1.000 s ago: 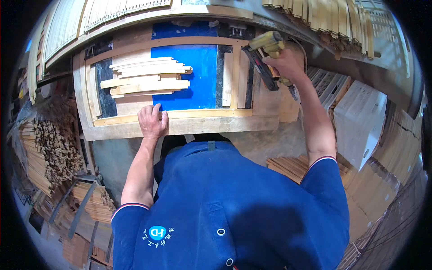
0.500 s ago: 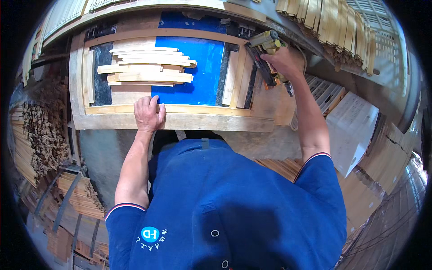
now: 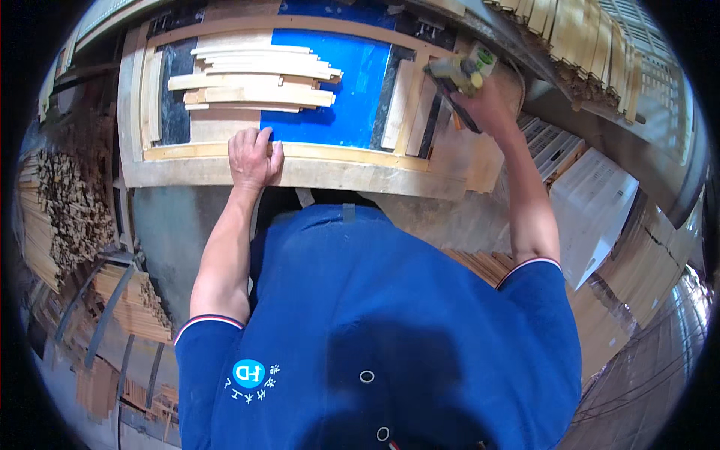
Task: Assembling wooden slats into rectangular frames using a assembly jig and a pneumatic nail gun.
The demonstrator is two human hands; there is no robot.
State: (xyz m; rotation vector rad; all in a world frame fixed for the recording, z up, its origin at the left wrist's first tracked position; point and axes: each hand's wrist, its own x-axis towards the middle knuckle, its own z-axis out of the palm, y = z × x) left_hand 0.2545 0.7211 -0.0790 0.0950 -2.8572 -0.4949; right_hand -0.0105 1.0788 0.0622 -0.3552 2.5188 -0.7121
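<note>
My left hand is closed at the front strip of a wooden frame, its fingers bent together over the strip and the thumb beside them. My right hand grips the handle of a nail gun, which is yellowish-green and black. It is held over the frame's right end, and whether its nose touches the wood I cannot tell. Between the frame's strips lies a loose row of thin pale wooden slats, their ends uneven. They rest across a blue panel and a bare wood section.
More slats are piled at the far right. White boxes stand to the right of the bench. Stacked wood strips fill the left side, with a strapped bundle below them.
The nail gun has turned in my right hand and now shows its green-marked end. My left hand stays at the front strip. The bench appears higher in the view.
</note>
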